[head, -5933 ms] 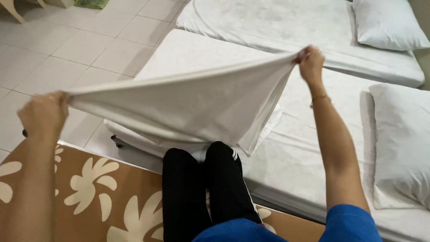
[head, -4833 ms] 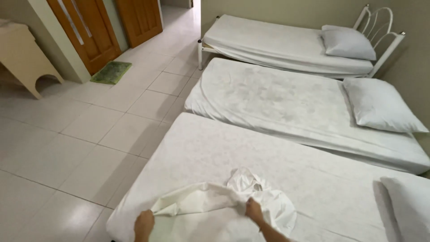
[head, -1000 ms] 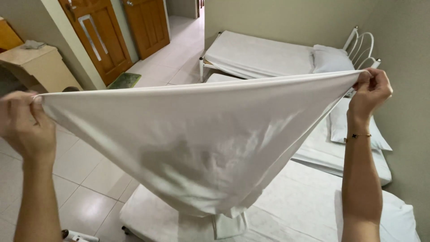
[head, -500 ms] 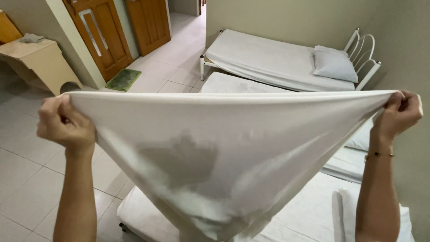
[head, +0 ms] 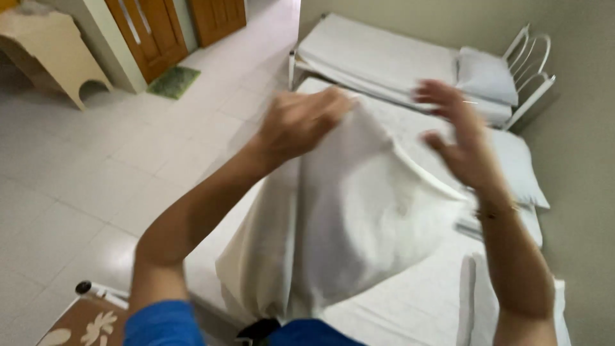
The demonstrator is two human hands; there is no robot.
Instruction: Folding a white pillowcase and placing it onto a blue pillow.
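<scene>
We see three white beds in a row: the farthest bed (head: 378,54) at 12 o'clock with its pillow (head: 487,75), the middle bed (head: 512,160) at 2 o'clock, the nearest bed (head: 397,307) underneath. A white sheet (head: 359,218) hangs at centre frame, gathered at the top. Our left hand (head: 301,122) is closed on its upper edge at 11 o'clock. Our right hand (head: 458,138), at 1 o'clock, is blurred, fingers spread wide, just beside the cloth; contact we cannot tell.

hands: 2 (head: 301,125) (head: 458,138) | white sheet: 1 (head: 359,224) | beds: 3 (head: 378,54) (head: 410,128) (head: 410,307) | pillows: 2 (head: 487,75) (head: 522,166) | wooden doors: 2 (head: 150,29) (head: 218,16) | green mat: 1 (head: 174,82)
</scene>
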